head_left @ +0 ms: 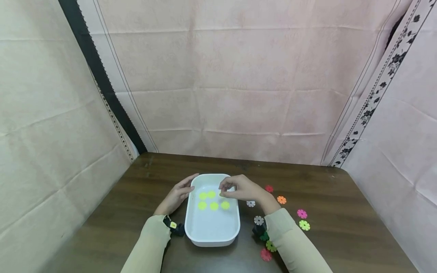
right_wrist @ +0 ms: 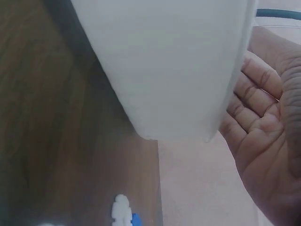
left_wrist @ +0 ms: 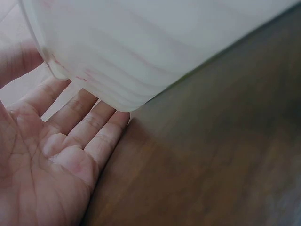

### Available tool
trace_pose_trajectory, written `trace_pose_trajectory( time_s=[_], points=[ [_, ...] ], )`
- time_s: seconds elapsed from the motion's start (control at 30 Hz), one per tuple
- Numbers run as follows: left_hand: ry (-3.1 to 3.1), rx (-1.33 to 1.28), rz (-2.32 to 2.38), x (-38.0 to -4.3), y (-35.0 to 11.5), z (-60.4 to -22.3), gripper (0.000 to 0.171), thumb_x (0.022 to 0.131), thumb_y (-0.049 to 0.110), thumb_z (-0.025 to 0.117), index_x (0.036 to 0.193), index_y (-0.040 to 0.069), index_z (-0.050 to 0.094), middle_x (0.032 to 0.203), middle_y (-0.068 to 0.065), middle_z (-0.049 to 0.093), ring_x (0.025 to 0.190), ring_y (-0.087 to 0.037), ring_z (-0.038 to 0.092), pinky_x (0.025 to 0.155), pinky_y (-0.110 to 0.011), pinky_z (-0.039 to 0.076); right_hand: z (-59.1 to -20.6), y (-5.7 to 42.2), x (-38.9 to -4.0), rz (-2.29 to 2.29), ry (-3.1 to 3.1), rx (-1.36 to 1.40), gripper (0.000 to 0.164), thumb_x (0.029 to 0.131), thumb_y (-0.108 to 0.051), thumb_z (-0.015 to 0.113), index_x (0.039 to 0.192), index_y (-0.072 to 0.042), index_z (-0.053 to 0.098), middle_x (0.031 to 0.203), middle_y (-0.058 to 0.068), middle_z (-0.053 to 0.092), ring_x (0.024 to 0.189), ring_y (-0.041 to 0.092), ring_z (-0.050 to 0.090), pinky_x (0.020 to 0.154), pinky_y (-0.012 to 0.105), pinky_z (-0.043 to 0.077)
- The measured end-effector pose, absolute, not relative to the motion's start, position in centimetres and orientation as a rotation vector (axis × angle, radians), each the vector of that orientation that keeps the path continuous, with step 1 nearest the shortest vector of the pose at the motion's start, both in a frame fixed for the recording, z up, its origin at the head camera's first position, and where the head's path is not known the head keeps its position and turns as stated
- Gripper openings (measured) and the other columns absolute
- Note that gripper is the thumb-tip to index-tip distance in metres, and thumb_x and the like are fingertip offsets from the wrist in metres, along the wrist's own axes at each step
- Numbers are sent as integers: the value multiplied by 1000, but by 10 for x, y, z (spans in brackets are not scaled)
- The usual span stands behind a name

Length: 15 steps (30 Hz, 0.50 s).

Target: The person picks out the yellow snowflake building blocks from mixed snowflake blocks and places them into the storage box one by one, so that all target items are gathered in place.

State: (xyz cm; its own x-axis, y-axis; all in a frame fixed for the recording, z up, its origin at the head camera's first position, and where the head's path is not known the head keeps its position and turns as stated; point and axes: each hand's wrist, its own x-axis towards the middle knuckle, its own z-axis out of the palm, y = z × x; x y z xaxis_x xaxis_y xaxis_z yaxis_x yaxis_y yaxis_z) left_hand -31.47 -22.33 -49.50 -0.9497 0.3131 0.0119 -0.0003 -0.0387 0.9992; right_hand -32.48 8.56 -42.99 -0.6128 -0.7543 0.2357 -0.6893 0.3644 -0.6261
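A white rectangular tray (head_left: 212,227) stands on the table. Several yellow-green flower-shaped pieces (head_left: 214,206) lie inside it in rows toward the far half. My left hand (head_left: 177,195) holds the tray's far left corner, thumb at the rim and fingers along the outer wall; the left wrist view shows these fingers (left_wrist: 89,117) against the tray's end. Above the tray's right side, my right hand (head_left: 240,187) has thumb and index finger brought together at a yellow-green piece (head_left: 220,194), mostly hidden by the fingertips. From the right wrist, the tray wall (right_wrist: 169,70) covers those fingertips.
Loose flower pieces lie right of the tray: white (head_left: 258,220), orange (head_left: 281,200), pink (head_left: 302,214), yellow-green (head_left: 304,225) and red (head_left: 266,254), some beside or partly under the right forearm. Cloth (head_left: 239,94) hangs behind the brown wooden table (head_left: 341,227) and at both sides.
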Motion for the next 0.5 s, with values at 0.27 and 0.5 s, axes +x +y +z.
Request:
trace_pose_trajectory(
  time_s=[0.27,0.5],
  points=[
    [2001,376,2081,-315,-226,-499,54,100,17,56,153,21,44,156,-2,41,140,-23,44,112,-36,39,-429,94,-317,-1094,2515,-1375,24,94,-27,72,112,-11,72,98,-18,71,91,6,66,71,31,57],
    [2005,381,2082,-314,-226,-498,53,100,21,58,151,24,45,156,0,41,141,-22,44,111,-34,40,-424,104,-313,-1130,2548,-1446,17,94,-24,73,110,-22,71,103,-12,72,95,6,66,82,34,58]
  ],
)
